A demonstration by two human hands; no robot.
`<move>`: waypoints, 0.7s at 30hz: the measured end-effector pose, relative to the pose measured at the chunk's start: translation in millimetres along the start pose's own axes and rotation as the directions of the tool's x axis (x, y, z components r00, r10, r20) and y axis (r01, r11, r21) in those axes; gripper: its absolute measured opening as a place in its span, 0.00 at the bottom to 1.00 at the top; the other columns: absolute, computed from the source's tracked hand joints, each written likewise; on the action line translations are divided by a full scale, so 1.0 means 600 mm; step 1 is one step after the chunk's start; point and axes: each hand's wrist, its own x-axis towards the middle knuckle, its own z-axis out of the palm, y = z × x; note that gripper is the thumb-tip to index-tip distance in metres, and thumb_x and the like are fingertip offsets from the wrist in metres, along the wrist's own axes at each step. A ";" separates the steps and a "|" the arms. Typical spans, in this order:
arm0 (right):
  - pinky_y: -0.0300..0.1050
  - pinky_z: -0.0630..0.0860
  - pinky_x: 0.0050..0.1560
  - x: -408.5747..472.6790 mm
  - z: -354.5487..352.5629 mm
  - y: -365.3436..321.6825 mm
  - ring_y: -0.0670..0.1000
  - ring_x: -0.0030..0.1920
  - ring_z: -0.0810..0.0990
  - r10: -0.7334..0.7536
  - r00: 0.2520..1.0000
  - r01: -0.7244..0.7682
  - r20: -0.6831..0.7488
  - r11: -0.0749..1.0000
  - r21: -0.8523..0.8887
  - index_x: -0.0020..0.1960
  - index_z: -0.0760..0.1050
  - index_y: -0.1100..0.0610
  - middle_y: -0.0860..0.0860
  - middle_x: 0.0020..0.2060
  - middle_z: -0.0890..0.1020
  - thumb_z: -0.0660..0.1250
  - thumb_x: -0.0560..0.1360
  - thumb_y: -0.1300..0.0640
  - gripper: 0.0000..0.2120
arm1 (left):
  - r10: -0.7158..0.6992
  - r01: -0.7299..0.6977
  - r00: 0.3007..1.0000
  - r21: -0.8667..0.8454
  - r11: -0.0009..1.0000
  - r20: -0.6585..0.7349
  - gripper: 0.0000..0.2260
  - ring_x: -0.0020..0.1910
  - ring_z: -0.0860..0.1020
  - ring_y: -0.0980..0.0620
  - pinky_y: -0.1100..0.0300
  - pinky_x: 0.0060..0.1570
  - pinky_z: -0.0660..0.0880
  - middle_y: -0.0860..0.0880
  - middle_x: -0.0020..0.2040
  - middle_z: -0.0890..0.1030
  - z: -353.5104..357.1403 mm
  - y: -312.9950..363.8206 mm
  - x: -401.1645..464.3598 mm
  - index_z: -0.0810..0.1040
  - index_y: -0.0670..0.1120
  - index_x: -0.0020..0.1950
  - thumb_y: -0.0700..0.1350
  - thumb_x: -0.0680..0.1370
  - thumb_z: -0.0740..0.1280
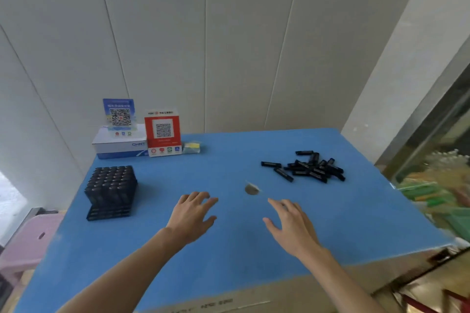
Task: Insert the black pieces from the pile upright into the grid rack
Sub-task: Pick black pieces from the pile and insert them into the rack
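A pile of black stick-shaped pieces (309,168) lies on the blue table (229,249) at the far right. The black grid rack (110,190) stands at the left, with several black pieces upright in it. My left hand (190,216) hovers over the table's middle, palm down, fingers relaxed and holding nothing. My right hand (292,226) hovers beside it, fingers spread and pointing toward the pile, also holding nothing. Both hands are well apart from the pile and the rack.
A white and blue box (119,145), a blue QR sign (119,115) and a red QR sign (163,132) stand at the table's back left. A small grey scrap (251,189) lies mid-table. A glass case (437,173) is at the right, a pink stool (28,244) at the left.
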 end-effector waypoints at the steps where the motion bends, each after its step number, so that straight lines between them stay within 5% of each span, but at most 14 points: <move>1: 0.42 0.70 0.59 -0.013 -0.006 0.026 0.49 0.62 0.67 0.014 1.000 -0.014 -0.006 1.000 0.013 0.73 0.59 0.49 0.46 0.62 0.70 0.55 0.78 0.41 0.25 | 0.016 -0.016 1.000 0.007 1.000 0.007 0.21 0.46 0.80 0.51 0.56 0.44 0.77 0.52 0.49 0.81 0.009 0.023 0.005 0.80 0.53 0.54 0.58 0.64 0.74; 12: 0.41 0.70 0.59 -0.042 -0.023 0.210 0.49 0.64 0.67 0.169 0.986 -0.168 -0.008 0.984 0.056 0.72 0.62 0.51 0.46 0.63 0.72 0.56 0.79 0.43 0.24 | 0.021 -0.015 0.993 -0.053 0.998 0.112 0.21 0.44 0.81 0.51 0.57 0.43 0.77 0.51 0.48 0.82 0.073 0.166 0.106 0.80 0.52 0.54 0.56 0.63 0.76; 21: 0.42 0.70 0.58 0.082 -0.029 0.347 0.50 0.64 0.69 0.216 0.976 -0.217 0.013 0.972 0.088 0.69 0.67 0.52 0.47 0.62 0.74 0.57 0.79 0.48 0.20 | -0.020 0.052 0.987 -0.199 0.979 0.161 0.19 0.63 0.71 0.47 0.52 0.62 0.66 0.49 0.64 0.73 0.151 0.200 0.261 0.71 0.51 0.68 0.52 0.77 0.63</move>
